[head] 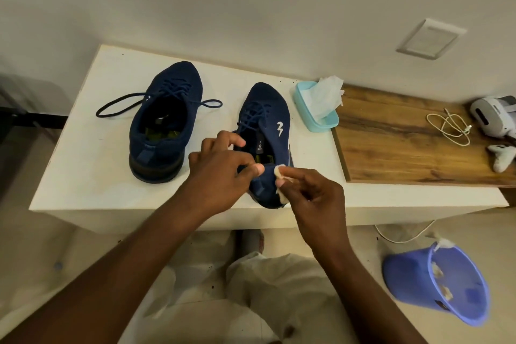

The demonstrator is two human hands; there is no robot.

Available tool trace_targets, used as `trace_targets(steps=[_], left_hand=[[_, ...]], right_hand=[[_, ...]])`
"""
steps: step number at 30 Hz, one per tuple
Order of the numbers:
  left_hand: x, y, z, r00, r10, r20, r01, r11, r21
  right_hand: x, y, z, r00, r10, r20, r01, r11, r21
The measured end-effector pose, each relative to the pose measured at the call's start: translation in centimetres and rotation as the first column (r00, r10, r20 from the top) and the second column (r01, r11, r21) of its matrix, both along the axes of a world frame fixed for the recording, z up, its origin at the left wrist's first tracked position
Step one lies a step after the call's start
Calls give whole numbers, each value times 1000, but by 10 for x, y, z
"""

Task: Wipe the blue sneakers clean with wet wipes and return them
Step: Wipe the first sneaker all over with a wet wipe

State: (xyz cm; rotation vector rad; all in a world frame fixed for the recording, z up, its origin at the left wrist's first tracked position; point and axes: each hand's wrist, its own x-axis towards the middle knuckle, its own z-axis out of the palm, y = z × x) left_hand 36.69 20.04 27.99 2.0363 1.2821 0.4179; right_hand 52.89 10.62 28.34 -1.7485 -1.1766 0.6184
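left hand (220,173) grips knit sneaker (268,117) heel | right hand (315,198) pinches crumpled wipe (280,170)

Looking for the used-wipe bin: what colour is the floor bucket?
The bucket is blue, leaning violet; it shows best in the head view.

navy sneakers (268,120), teal tub (315,117)

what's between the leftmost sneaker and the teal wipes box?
Head view: the other blue sneaker sits between leftmost sneaker and wipes box; left hand grips its heel, right hand pinches a wipe there.
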Motion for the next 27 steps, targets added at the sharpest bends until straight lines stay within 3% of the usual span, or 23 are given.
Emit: trace_targets(steps=[5, 9, 12, 14, 18, 23, 27], left_hand=[[5, -4, -3, 990, -136, -33, 139, 983, 121], [5, -1, 1, 978, -208, -27, 208, 978, 26], [3, 0, 1, 975, -224, -3, 224, 974, 37], [2, 1, 1, 971, -239, 19, 239, 971, 5], [5, 3, -2, 967, -253, -13, 253, 967, 6], [-1, 6, -8, 970, -240, 25, 240, 971, 11], [9, 7, -12, 972, -228, 54, 225, 973, 47]], right_hand=[[0, 7, -6, 997, -19, 69, 16, 999, 41], [1, 14, -10, 994, -106, -28, 108, 993, 57], [-10, 6, -9, 986, 0, 164, -17, 994, 103], [-4, 9, -9, 982, 23, 187, -49, 990, 134], [12, 25, -7, 980, -143, 138, 122, 981, 149], [-12, 5, -8, 952, 86, 295, -134, 980, 147], [6, 25, -3, 968, -67, 241, 23, 983, 182]])
